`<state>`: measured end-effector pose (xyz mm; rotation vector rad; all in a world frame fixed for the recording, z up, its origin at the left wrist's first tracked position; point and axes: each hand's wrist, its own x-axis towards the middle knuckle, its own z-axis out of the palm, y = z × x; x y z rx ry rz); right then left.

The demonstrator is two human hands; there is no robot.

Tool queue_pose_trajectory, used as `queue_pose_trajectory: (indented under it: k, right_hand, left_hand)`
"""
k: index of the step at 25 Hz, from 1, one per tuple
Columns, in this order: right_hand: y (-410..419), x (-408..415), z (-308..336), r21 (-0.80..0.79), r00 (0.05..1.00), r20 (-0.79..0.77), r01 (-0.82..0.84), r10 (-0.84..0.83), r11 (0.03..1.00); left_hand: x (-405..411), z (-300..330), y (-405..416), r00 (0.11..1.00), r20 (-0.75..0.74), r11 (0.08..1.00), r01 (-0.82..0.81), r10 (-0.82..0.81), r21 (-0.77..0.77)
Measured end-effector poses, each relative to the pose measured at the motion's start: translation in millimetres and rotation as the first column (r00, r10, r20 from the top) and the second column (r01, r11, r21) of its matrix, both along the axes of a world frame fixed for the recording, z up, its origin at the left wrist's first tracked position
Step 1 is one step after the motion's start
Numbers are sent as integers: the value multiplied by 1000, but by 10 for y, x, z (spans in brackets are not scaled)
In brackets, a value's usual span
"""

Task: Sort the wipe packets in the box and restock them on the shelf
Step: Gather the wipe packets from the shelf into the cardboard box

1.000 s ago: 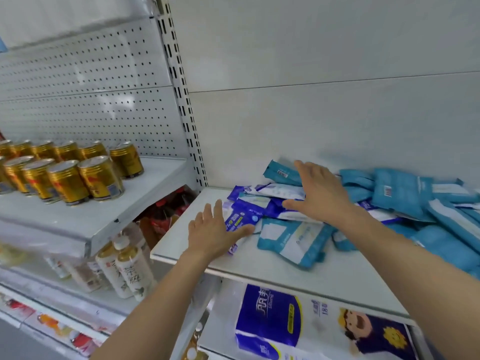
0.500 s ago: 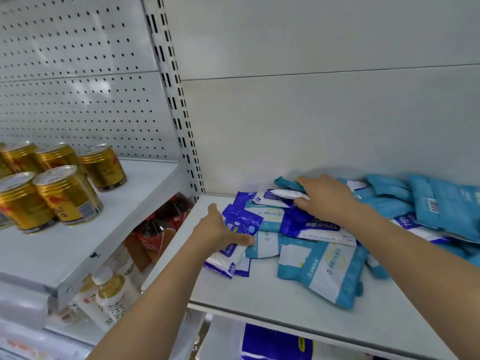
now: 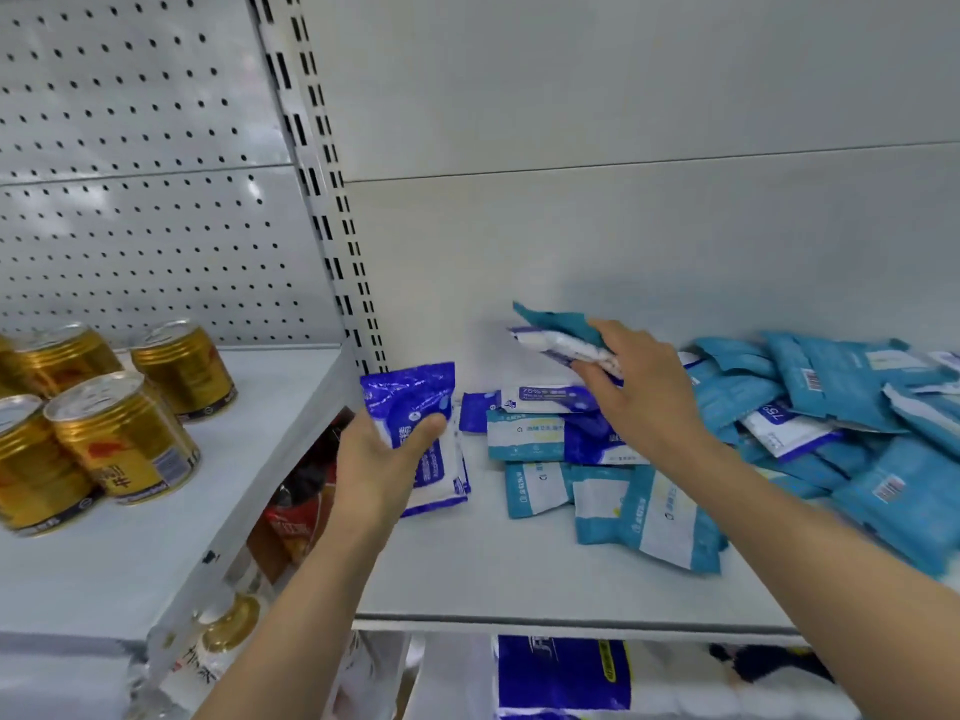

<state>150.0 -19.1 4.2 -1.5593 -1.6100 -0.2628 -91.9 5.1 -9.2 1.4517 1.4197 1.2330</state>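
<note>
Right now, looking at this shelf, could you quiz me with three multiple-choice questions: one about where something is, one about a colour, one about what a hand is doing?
1. Where do the gold cans stand?
A. On the shelf left of the upright post
B. Among the wipe packets
C. On the floor

2. What colour is the packet in the left hand?
A. Red
B. Dark blue and white
C. Green

3. What is the right hand doing?
A. Resting flat on the shelf
B. Hanging idle
C. Gripping packets lifted off the pile

Answers:
1 A: the cans sit on the neighbouring shelf, past the slotted post.
2 B: the blue packet has a dark blue top and a white lower half.
3 C: its fingers curl round the lifted packets, held above the teal pile.
</note>
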Motion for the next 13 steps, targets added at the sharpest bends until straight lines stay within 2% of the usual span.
queue_pose_trajectory:
  k: [2, 6, 13]
  right_hand:
    - [-239, -137, 74, 22, 992, -116, 49, -47, 999]
    - [-772, -183, 13, -44, 945, -279, 166, -172, 985]
    - [-1921, 442, -86, -143, 830, -278, 462, -484, 875]
  left_hand:
    - [-14, 102, -86, 998, -48, 992, 36, -30, 120]
    - [201, 152, -209, 972, -100, 956, 227, -212, 185]
    - [1239, 70, -864, 874, -118, 847, 485, -471, 215]
